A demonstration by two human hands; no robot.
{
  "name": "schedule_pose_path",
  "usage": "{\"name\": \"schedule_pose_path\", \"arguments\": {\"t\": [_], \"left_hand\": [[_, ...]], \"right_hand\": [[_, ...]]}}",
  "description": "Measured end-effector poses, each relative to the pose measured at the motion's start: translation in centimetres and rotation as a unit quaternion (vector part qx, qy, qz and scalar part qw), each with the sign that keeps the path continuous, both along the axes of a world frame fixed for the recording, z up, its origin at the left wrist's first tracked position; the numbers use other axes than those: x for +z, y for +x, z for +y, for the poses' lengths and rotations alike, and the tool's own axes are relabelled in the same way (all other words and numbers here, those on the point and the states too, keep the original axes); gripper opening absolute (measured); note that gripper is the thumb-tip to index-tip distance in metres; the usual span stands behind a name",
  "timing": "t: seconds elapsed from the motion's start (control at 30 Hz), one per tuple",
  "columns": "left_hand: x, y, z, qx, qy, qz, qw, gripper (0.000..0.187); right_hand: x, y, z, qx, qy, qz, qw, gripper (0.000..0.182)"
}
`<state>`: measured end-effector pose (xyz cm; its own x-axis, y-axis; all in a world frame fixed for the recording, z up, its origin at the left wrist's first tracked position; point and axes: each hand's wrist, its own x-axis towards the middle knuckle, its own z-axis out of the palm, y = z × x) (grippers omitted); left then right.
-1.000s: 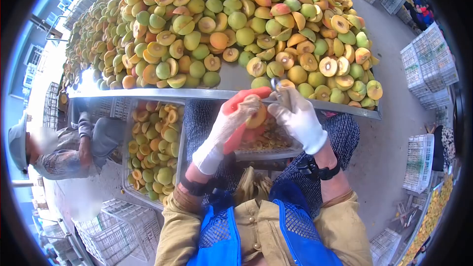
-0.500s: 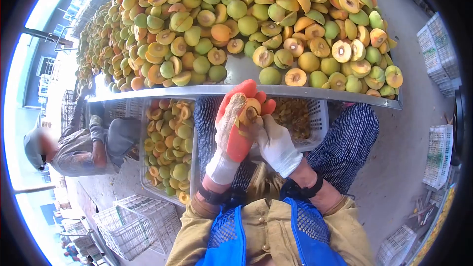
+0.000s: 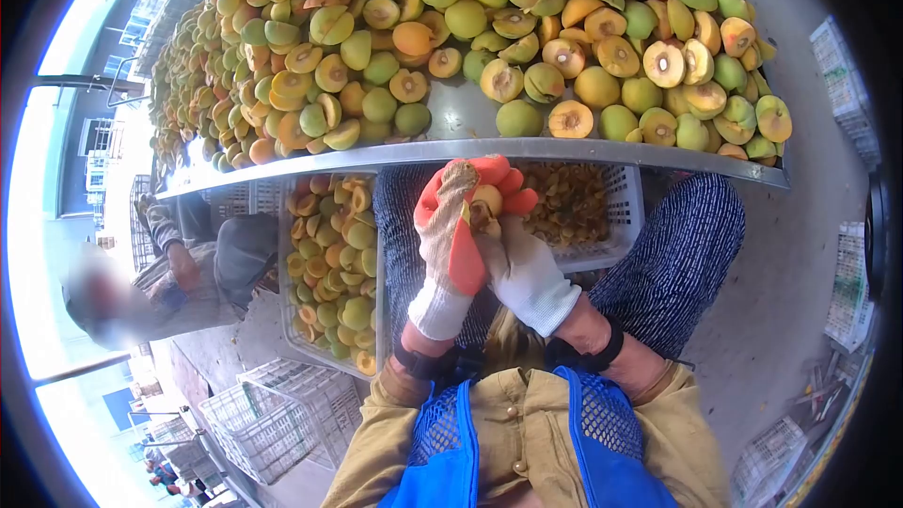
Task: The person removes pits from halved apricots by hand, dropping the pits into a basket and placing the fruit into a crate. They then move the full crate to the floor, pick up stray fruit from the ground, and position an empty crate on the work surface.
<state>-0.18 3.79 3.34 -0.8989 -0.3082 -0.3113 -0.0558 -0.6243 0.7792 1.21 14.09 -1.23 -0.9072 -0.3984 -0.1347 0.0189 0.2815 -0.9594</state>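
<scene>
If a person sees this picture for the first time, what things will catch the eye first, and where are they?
First, the huge heap of halved fruit, green and orange, filling the metal table across the top. Next, at the centre below the table edge, the left hand in an orange-and-white glove holds a fruit half while the white-gloved right hand works at it. At the left, another person sits beside a crate of fruit halves.

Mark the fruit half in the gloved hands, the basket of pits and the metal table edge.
fruit half [image 3: 486, 199], head view, its yellow flesh between the fingers.
basket of pits [image 3: 627, 226], head view, its white right wall.
metal table edge [image 3: 376, 154], head view, its bare front rim.
</scene>
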Motion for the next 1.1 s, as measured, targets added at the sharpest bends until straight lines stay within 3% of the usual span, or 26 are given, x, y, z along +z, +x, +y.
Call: {"name": "schedule_pose_path", "arguments": {"t": [0.1, 0.2, 0.3, 0.4, 0.6, 0.67, 0.73, 0.77, 0.8, 0.83, 0.9, 0.93, 1.0, 1.03, 1.07, 1.1], "left_hand": [[-0.6, 0.1, 0.0, -0.003, -0.016, 0.001, 1.000, 0.037], [-0.9, 0.2, 0.0, -0.007, -0.047, -0.006, 0.999, 0.040], [-0.8, 0.4, 0.1, -0.006, -0.076, -0.008, 0.997, 0.043], [-1.1, 0.6, 0.0, -0.007, -0.086, 0.002, 0.996, 0.044], [-1.9, 0.8, -0.5, -0.045, -0.101, 0.050, 0.993, 0.045], [-2.1, 0.6, -0.6, -0.048, -0.109, 0.061, 0.991, 0.046], [-2.1, 0.6, -0.9, -0.088, -0.070, 0.077, 0.991, 0.045], [-2.1, 0.8, -1.0, -0.104, -0.051, 0.083, 0.990, 0.044], [-1.3, 0.1, -0.8, -0.110, -0.129, 0.108, 0.980, 0.040], [-1.1, -0.1, -1.0, -0.130, -0.151, 0.108, 0.974, 0.034], [-1.9, -1.7, -2.3, -0.171, -0.285, 0.212, 0.919, 0.030], [-2.0, -1.0, -1.6, -0.174, -0.098, 0.119, 0.973, 0.032], [-0.9, -1.3, -0.9, -0.164, -0.039, 0.103, 0.980, 0.040], [0.1, -1.3, -0.7, -0.157, -0.010, 0.094, 0.983, 0.044], [1.1, -1.3, -1.0, -0.079, 0.057, -0.014, 0.995, 0.042], [0.3, -1.6, -3.0, -0.031, 0.233, 0.010, 0.972, 0.041]], "right_hand": [[-1.6, 0.1, 0.3, 0.027, -0.040, 0.083, 0.995, 0.032], [-1.1, -0.2, 0.8, 0.038, -0.073, -0.018, 0.996, 0.031], [-1.2, -0.5, 1.1, 0.066, -0.099, 0.082, 0.990, 0.032], [0.2, -0.7, 1.5, 0.082, -0.175, -0.090, 0.977, 0.028], [-1.1, -0.8, 1.7, 0.120, -0.170, -0.002, 0.978, 0.024], [-1.2, -1.0, 1.4, 0.093, -0.198, 0.093, 0.971, 0.028], [-0.5, -2.0, 1.8, 0.139, -0.252, -0.081, 0.954, 0.035], [0.5, -3.0, 3.7, 0.191, -0.276, -0.300, 0.893, 0.039], [2.1, -3.9, 4.7, 0.235, -0.280, -0.502, 0.783, 0.044], [3.7, -3.9, 4.6, 0.188, -0.235, -0.541, 0.785, 0.048], [2.6, -4.4, 5.0, 0.226, -0.329, -0.553, 0.731, 0.051], [1.9, -4.3, 4.8, 0.243, -0.374, -0.581, 0.680, 0.052], [0.0, -4.0, 4.9, 0.263, -0.458, -0.623, 0.577, 0.054], [-0.6, -3.7, 4.9, 0.289, -0.482, -0.612, 0.557, 0.055], [-1.1, -3.5, 4.4, 0.319, -0.504, -0.600, 0.533, 0.055], [-1.2, -3.4, 4.0, 0.352, -0.526, -0.585, 0.507, 0.056]]}}
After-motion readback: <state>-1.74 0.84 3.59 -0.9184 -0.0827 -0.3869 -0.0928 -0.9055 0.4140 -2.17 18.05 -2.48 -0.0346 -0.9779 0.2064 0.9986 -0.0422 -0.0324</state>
